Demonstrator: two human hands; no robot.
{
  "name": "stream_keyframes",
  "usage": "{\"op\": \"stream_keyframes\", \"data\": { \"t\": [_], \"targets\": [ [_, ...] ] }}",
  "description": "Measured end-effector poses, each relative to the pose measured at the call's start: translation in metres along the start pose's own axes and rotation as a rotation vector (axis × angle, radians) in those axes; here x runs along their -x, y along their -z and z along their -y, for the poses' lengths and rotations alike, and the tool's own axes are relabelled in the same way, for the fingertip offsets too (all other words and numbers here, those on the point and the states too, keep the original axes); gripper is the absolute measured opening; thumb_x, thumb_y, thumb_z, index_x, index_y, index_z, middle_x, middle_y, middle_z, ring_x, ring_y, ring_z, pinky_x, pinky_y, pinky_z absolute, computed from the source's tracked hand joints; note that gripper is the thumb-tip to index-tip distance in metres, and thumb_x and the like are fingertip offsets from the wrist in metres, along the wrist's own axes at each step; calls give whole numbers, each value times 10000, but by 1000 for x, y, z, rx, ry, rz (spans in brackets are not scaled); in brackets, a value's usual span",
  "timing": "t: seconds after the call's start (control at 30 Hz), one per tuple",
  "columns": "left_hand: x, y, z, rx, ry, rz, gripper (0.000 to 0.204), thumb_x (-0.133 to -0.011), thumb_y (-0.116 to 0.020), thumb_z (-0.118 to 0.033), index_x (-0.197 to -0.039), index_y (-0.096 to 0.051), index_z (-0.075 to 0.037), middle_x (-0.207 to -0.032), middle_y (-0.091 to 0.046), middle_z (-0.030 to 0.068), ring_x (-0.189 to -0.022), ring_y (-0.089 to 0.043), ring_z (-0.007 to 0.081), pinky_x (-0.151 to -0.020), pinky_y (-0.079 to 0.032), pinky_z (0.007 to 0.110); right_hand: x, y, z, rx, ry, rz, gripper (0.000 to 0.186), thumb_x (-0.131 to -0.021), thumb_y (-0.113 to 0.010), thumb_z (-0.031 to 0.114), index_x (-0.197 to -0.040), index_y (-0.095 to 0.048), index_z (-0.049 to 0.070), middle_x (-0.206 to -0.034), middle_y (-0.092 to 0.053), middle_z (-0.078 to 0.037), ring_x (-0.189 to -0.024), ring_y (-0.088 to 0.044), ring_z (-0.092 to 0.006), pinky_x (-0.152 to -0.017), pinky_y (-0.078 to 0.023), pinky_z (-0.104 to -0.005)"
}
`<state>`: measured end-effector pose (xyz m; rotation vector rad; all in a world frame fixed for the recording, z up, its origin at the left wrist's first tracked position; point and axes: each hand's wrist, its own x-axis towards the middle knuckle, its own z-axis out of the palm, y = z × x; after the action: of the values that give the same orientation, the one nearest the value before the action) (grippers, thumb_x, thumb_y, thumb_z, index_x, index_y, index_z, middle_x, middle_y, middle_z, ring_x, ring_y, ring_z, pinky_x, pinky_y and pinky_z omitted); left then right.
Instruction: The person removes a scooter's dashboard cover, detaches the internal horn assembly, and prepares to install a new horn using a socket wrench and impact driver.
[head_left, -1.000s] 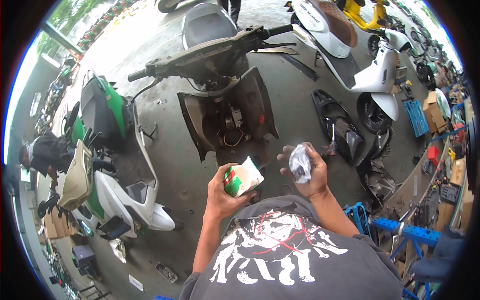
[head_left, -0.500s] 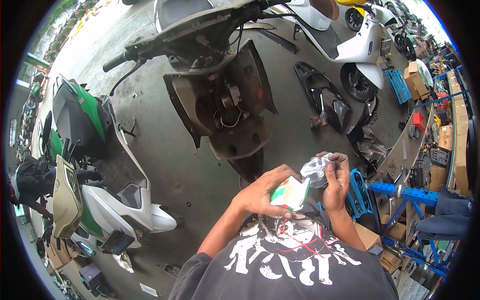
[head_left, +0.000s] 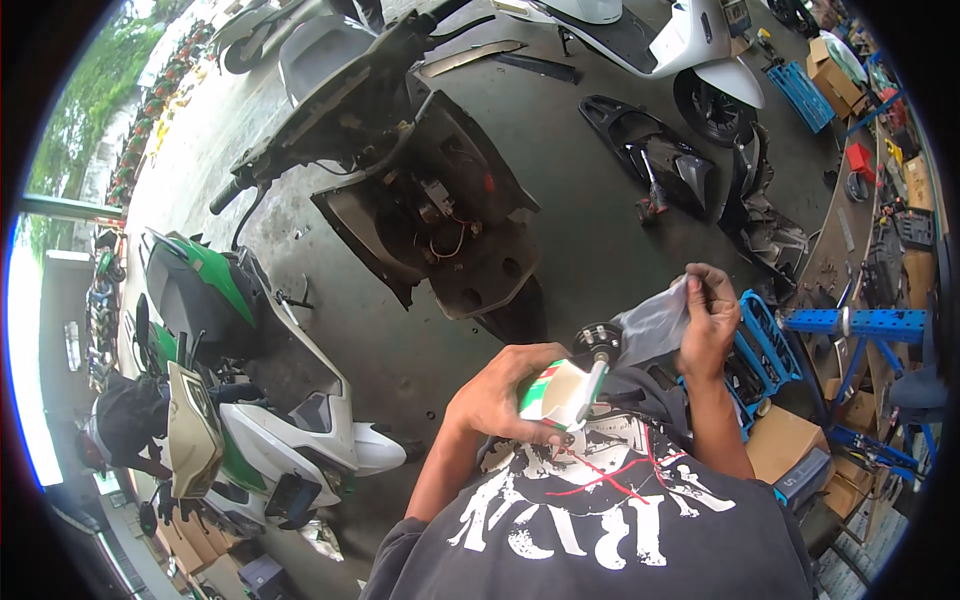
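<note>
Our 2 hands stay apart: the left hand (head_left: pixel 510 395) clasps an open green-and-white carton (head_left: pixel 560 400); the right hand (head_left: pixel 712 315) pinches a plastic bag (head_left: pixel 655 325), bunched earlier, now drawn out, exposing a round black part (head_left: pixel 600 340) between. A half-stripped scooter (head_left: pixel 450 200) stands ahead, black body panels (head_left: pixel 665 165) beyond.

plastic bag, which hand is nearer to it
Right. The right hand pinches the plastic bag at its upper right end; the left hand is to the bag's lower left, holding a green and white box.

Left fingers (head_left: pixel 530 359) curled, right fingers (head_left: pixel 716 286) pinched and higher, forearms (head_left: pixel 446 468) apart.
</note>
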<state>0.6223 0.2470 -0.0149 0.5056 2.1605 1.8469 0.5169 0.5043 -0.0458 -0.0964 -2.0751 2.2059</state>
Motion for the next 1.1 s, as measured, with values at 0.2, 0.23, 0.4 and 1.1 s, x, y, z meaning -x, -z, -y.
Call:
{"op": "stream_keyframes", "data": {
  "t": [0.2, 0.23, 0.4, 1.1],
  "targets": [
    [-8, -17, 8, 98, 138, -36, 876, -528, -819, -622, -1049, -670, 67, -942, -650, 131, -826, -644, 226, -742, -492, 339, -75, 132, -113, 300, -108, -109, 150, -981, -573, 78, -1043, -654, -33, -995, -684, -51, -897, -617, -137, -819, -483, -254],
    [-19, -23, 10, 125, 153, -18, 899, -524, -830, -627, -1061, -664, 75, -958, -662, 137, -804, -648, 192, -708, -501, 306, -83, 170, -155, 323, -107, -152, 150, -981, -573, 78, -1043, -654, -33, -995, -684, -51, -897, -617, -137, -819, -483, -254],
    [-46, -57, 7, 126, 218, -82, 919, -517, -848, -632, -1059, -656, 85, -953, -670, 130, -769, -646, 162, -666, -509, 289, -62, 206, -208, 84, -665, -599, 660, -930, -630, 380, -1474, -359, 120, -1424, -461, -171, -1241, -484, -330, -866, -494, -545],
    [-338, -134, 134, -290, 434, 439, 727, -781, -805, -369, -1266, -402, -7, -1140, -592, 206, -1064, -580, 306, -946, -444, 384, -116, 246, -76, -273, -627, -21, 212, -953, -612, 223, -1089, -594, 62, -961, -683, -103, -834, -668, -163, -548, -556, -308]
  ]
}}
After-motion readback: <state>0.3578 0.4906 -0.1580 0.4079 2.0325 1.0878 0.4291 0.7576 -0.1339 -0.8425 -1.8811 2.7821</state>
